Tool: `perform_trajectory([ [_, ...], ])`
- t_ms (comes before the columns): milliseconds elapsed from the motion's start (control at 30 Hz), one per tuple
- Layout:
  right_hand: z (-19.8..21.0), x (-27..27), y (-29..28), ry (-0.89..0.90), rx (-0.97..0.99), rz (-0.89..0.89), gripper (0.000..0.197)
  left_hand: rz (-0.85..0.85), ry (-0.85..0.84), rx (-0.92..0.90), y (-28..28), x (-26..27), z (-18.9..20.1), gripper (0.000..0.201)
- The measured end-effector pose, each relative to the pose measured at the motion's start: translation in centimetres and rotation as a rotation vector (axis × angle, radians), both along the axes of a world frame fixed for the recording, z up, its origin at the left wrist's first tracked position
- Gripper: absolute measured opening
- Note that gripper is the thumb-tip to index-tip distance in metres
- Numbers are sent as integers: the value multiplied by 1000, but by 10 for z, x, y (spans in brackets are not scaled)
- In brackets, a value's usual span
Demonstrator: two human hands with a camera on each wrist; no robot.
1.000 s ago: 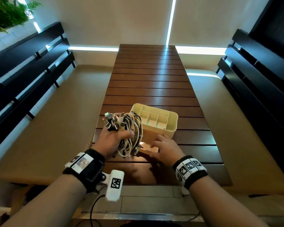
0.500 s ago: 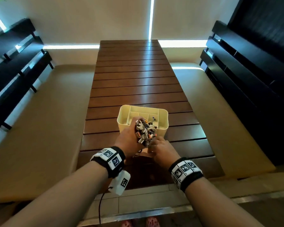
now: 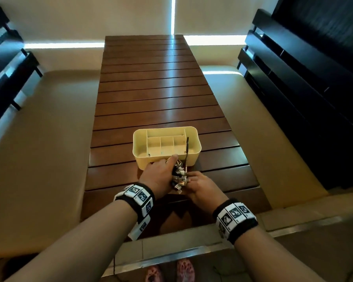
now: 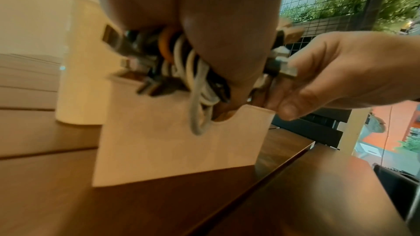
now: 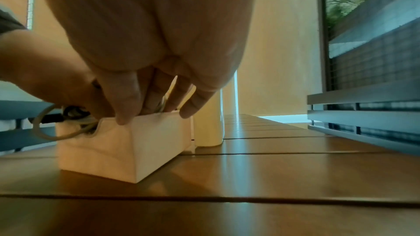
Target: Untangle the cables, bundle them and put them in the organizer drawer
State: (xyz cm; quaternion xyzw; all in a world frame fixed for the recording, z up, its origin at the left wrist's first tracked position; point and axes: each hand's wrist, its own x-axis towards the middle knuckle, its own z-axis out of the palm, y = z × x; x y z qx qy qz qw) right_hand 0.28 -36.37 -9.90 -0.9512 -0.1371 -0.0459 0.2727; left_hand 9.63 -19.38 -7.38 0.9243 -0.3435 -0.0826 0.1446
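the desk (image 3: 159, 82) runs long and slatted away from the person, and near its front end sits the cream organizer (image 3: 140, 143), its open top split into small compartments. its drawer (image 4: 177, 143) is pulled out toward the person, a cream box with a notch cut in its front wall, and its long axis seems to run straight out from the organizer toward the hands.

the cables (image 4: 200, 85) hang directly over that open drawer, so the coming move is, by my reading, a short push straight down rather than any reach. the left hand (image 3: 158, 176) is the nearer one, wrapped around the bundle from above; the right hand (image 3: 202, 185) sits just to the right, fingers (image 5: 127, 100) bent down, their tips touching the drawer's rim and the plugs.

the bundle looks like a coil of white cords with one orange strand and a cluster of metal plug ends sticking out at the top. one white loop droops through the notch in the front wall, outside the drawer, and could snag when the drawer closes. a thin dark cable (image 3: 186, 148) stands apart, draped over the organizer's near wall.
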Motion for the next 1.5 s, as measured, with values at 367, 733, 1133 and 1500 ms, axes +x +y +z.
perform_trajectory([
  [367,23,-4,24,-65,-86,-234,55,25,-17,130,-16,9,-3,62],
  [733,41,31,27,257,-215,-238,35,-33,268,114,-10,21,-8,74],
  [1133,37,45,21,269,-298,-251,27,-6,19,123,8,14,-2,80],
  [1500,21,32,20,205,-223,-292,48,-214,20,178,54,-8,-14,79],
])
